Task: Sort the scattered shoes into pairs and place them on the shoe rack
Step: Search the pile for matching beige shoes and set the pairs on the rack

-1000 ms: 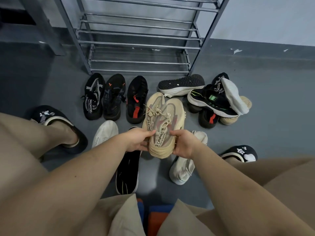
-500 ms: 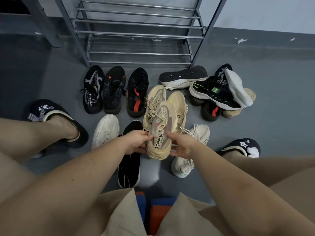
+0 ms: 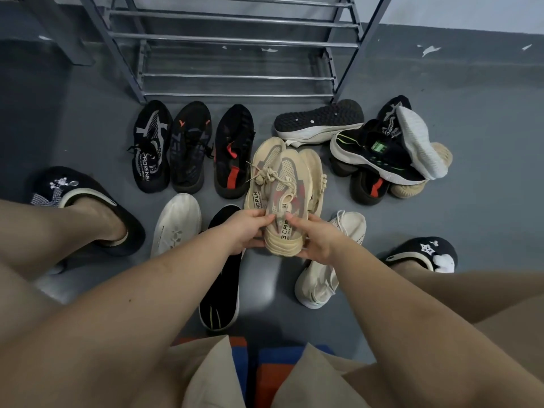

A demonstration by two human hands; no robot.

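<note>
From the head view, the grey metal shoe rack [image 3: 235,39] stands against the wall at the top, and none of its visible rungs carries a shoe. All the shoes lie on the grey floor [image 3: 485,142] before it. The left hand [image 3: 245,234] and the right hand [image 3: 316,242] together hold a beige sneaker [image 3: 287,213] by its heel end, fingers curled round either side with the thumbs on top, toe pointing away toward the rack. This sneaker sits on and between two more beige shoes [image 3: 316,169] beneath it, just in front of the hands. To the left, three black sneakers [image 3: 191,148] stand side by side, toes toward the rack. To the right is a heap of shoes [image 3: 388,154], a black one with green marks on top and a white sole tilted against it; a black-soled shoe [image 3: 319,120] lies on its side beside it. Nearer the person lie a white shoe [image 3: 176,223], a black flat shoe [image 3: 223,278] under the left forearm, and a cream sneaker [image 3: 329,269] under the right wrist. The person's feet wear black slippers [image 3: 424,253].
</note>
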